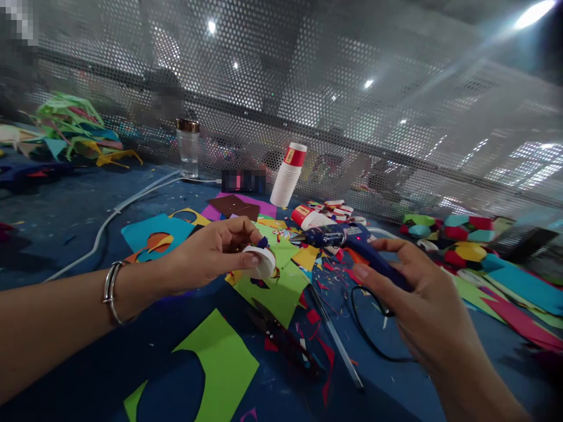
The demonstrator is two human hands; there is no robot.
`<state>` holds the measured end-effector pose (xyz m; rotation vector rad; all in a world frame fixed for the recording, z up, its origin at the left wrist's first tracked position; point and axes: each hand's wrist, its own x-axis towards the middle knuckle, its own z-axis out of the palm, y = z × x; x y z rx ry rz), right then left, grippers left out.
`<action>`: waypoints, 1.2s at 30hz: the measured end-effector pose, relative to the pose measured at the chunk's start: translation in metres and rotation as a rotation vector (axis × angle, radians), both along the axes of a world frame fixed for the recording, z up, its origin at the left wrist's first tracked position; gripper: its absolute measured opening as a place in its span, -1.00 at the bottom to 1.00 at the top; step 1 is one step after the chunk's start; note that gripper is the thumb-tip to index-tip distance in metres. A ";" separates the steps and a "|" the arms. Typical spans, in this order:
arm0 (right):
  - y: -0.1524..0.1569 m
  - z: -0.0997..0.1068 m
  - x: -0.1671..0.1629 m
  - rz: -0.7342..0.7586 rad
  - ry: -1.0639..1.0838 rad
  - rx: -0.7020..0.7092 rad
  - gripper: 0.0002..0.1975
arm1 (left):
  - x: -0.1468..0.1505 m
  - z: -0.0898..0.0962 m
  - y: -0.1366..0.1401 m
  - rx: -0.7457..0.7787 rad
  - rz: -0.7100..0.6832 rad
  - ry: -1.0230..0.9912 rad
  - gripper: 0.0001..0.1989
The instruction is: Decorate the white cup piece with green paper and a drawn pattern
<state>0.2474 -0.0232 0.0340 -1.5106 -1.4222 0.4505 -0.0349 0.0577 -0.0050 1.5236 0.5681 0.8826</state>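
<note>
My left hand (211,252) pinches a short white round piece (259,264), which looks like the cut end of a paper cup. Bits of dark blue and coloured paper show at its edge. Wrapped round the handle of a blue glue gun (373,261), my right hand (426,299) points the nozzle left, a short gap from the white piece. Beneath them lies a green paper sheet (285,293) with scraps on it. Dark-handled scissors (285,343) and a clear glue stick or pen-like rod (336,337) rest below the glue gun.
A stack of paper cups (288,176) stands at the back, with another cup stack (312,218) lying in front. A glass bottle (188,149) stands by the perforated metal screen (246,76). A white cable (109,217) crosses the left side. Coloured paper (528,281) lies right.
</note>
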 end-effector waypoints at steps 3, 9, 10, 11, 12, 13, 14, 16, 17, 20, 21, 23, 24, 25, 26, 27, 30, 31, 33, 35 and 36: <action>-0.005 0.004 -0.004 -0.035 -0.100 -0.035 -0.53 | 0.000 0.001 0.001 0.001 -0.012 -0.007 -0.81; -0.007 0.004 -0.007 -0.010 -0.194 0.031 -0.60 | 0.003 0.003 -0.001 -0.008 -0.013 -0.002 -0.79; -0.007 0.003 -0.007 -0.010 -0.212 0.045 -0.60 | 0.003 0.003 -0.001 -0.008 -0.019 -0.004 -0.80; -0.007 0.002 -0.007 -0.013 -0.228 0.059 -0.61 | 0.003 0.003 -0.002 -0.008 -0.026 -0.006 -0.80; -0.007 0.002 -0.006 -0.018 -0.245 0.067 -0.61 | 0.003 0.003 -0.002 -0.010 -0.035 -0.005 -0.81; -0.007 0.001 -0.006 -0.029 -0.261 0.070 -0.61 | 0.003 0.003 -0.002 -0.010 -0.044 -0.004 -0.81; -0.007 0.001 -0.005 -0.042 -0.274 0.067 -0.61 | 0.003 0.003 -0.003 -0.010 -0.050 -0.002 -0.81; -0.006 0.001 -0.004 -0.054 -0.284 0.050 -0.59 | 0.002 0.002 -0.003 -0.007 -0.049 0.007 -0.80; -0.006 0.001 -0.004 -0.047 -0.284 0.044 -0.59 | 0.002 0.002 -0.003 -0.006 -0.043 0.013 -0.80; -0.006 0.000 -0.002 -0.016 -0.283 0.050 -0.59 | 0.002 0.001 -0.004 -0.003 -0.011 0.038 -0.79; -0.006 0.000 -0.002 -0.016 -0.286 0.054 -0.59 | 0.001 0.001 -0.004 0.000 -0.005 0.044 -0.79; -0.007 -0.001 -0.002 -0.018 -0.301 0.071 -0.61 | 0.002 0.001 -0.004 0.006 0.001 0.044 -0.79; -0.007 -0.001 -0.003 -0.015 -0.309 0.081 -0.63 | 0.002 0.001 -0.003 0.010 -0.002 0.043 -0.79; -0.007 -0.001 -0.004 -0.011 -0.314 0.091 -0.64 | 0.002 0.000 -0.003 0.015 -0.004 0.043 -0.78; -0.008 -0.001 -0.005 -0.007 -0.316 0.097 -0.65 | 0.002 0.000 -0.002 0.020 -0.003 0.044 -0.78; -0.008 -0.001 -0.006 -0.009 -0.314 0.098 -0.66 | 0.002 -0.001 -0.002 0.024 0.001 0.045 -0.78; -0.010 0.001 -0.009 -0.043 -0.314 0.088 -0.67 | 0.002 -0.003 0.000 0.026 0.015 0.044 -0.76; -0.011 0.001 -0.009 -0.049 -0.316 0.084 -0.67 | 0.002 -0.004 0.000 0.027 0.019 0.041 -0.75; -0.012 0.001 -0.009 -0.048 -0.318 0.079 -0.66 | 0.001 -0.004 -0.001 0.032 0.021 0.035 -0.75; -0.012 0.001 -0.009 -0.042 -0.336 0.085 -0.66 | 0.001 -0.004 -0.001 0.033 0.020 0.034 -0.76; -0.012 0.001 -0.008 -0.038 -0.348 0.092 -0.66 | 0.001 -0.004 -0.001 0.033 0.022 0.033 -0.76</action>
